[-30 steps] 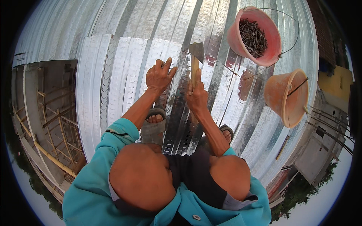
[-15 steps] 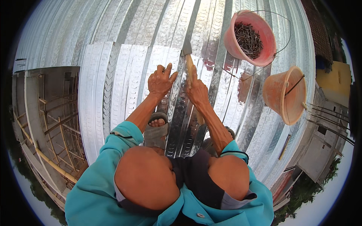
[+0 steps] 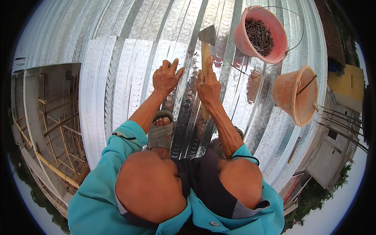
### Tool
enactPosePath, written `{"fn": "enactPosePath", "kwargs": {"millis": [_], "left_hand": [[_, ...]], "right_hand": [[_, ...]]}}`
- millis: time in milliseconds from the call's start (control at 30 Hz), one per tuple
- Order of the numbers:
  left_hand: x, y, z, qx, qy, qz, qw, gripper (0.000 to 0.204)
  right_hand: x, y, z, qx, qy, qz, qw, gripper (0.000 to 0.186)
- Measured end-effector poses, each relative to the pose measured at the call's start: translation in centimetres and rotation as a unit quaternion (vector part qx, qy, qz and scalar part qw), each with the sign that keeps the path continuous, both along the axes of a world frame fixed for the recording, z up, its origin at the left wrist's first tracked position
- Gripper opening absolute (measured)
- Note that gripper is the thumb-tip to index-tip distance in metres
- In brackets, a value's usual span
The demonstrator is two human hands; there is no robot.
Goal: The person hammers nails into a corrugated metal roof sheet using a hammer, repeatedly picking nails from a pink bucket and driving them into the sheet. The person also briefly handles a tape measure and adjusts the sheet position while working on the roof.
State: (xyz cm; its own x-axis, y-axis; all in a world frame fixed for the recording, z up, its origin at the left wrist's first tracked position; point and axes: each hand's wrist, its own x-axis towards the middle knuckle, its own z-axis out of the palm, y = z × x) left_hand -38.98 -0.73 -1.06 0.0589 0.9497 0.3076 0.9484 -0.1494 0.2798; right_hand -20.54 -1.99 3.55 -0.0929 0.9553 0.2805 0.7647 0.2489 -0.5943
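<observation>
— grip first: right hand (image 3: 208,86) clenched round a wooden-handled tool (image 3: 205,56), one finger laid up along the wood. left?

— left hand (image 3: 166,78): cannot tell. fingers bent, thumb and forefinger pointing forward. small dark thing among them, worn or pinched, too small to name.

— where is the tool?

— over the ribbed metal, right of the left hand and apart from it. its flared metal head (image 3: 207,34) shows just past the line of the bright sheet's (image 3: 94,78) far edge.

— what changed?

— half a second back the head sat lower in view, near that edge, thin side toward us. now farther up, broad face showing. left hand about the same spot, short of the far edge. whole view shifted slightly, so small moves are not to be trusted.

— meaning, for the work?

— a judgement: tool likely raised between strokes, metal near the left hand clear of the head for now. height above it uncertain from one view.

— nearby?

— pink bucket (image 3: 279,39) of nails (image 3: 259,38), orange bucket (image 3: 286,92) nearer the wearer, both toward the decking's (image 3: 156,21) right edge.
</observation>
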Motion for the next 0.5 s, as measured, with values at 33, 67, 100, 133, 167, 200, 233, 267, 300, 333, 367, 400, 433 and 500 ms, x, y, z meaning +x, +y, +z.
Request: {"fn": "enactPosePath", "kwargs": {"millis": [33, 67, 100, 133, 167, 200, 233, 267, 300, 333, 367, 400, 433, 500], "left_hand": [[0.1, -0.6, -0.5, -0.013, -0.006, 0.000, 1.000, 0.043], [-0.3, -0.5, -0.6, -0.021, -0.010, 0.002, 1.000, 0.043], [-0.6, -0.6, -0.6, -0.026, -0.012, 0.002, 1.000, 0.043], [-0.4, -0.4, -0.4, -0.025, -0.003, -0.002, 1.000, 0.043], [-0.6, -0.4, -0.2, -0.032, 0.002, 0.001, 0.999, 0.043], [0.3, 0.4, 0.3, -0.026, -0.006, -0.009, 1.000, 0.043], [1.2, 0.6, 0.2, -0.025, -0.013, -0.017, 0.999, 0.043], [0.6, 0.3, 0.1, -0.030, -0.008, -0.011, 0.999, 0.044], [0.7, 0.8, -0.1, -0.053, -0.016, -0.017, 0.998, 0.044], [0.5, 0.8, 0.0, -0.031, -0.008, -0.008, 0.999, 0.043], [0.1, 1.3, 0.3, -0.006, -0.002, -0.001, 1.000, 0.043], [0.0, 0.0, 0.4, -0.012, 0.011, -0.006, 1.000, 0.042], [-0.1, -1.0, 0.0, -0.028, 0.005, -0.002, 1.000, 0.043], [-0.9, -0.8, -0.2, -0.040, -0.004, 0.004, 0.999, 0.043]], "right_hand": [[-0.1, -0.1, 1.3, 0.039, 0.033, -0.006, 0.999, 0.084], [-0.4, -0.3, 2.6, 0.092, 0.060, -0.004, 0.994, 0.084], [-0.6, -0.5, 3.4, 0.148, 0.089, -0.006, 0.985, 0.085], [0.0, -1.4, 1.6, 0.076, 0.068, -0.004, 0.995, 0.083], [0.1, -2.2, -0.5, 0.001, 0.046, 0.003, 0.999, 0.081], [1.2, -2.3, -2.9, -0.108, -0.037, 0.006, 0.993, 0.080], [2.1, -2.0, -4.0, -0.222, -0.117, 0.006, 0.968, 0.079], [1.6, -1.0, -3.5, -0.232, -0.123, 0.029, 0.965, 0.077], [0.9, 2.3, -2.5, -0.165, -0.076, 0.015, 0.983, 0.078], [0.4, 1.7, -1.9, -0.142, -0.030, 0.010, 0.989, 0.078], [0.0, 1.3, -1.2, -0.116, 0.014, 0.002, 0.993, 0.079], [-0.1, 0.1, -0.2, -0.006, 0.027, -0.009, 1.000, 0.083], [-0.1, -0.1, 1.0, 0.050, 0.045, -0.004, 0.998, 0.085], [-0.3, -0.6, 3.5, 0.140, 0.068, -0.003, 0.988, 0.088]]}}
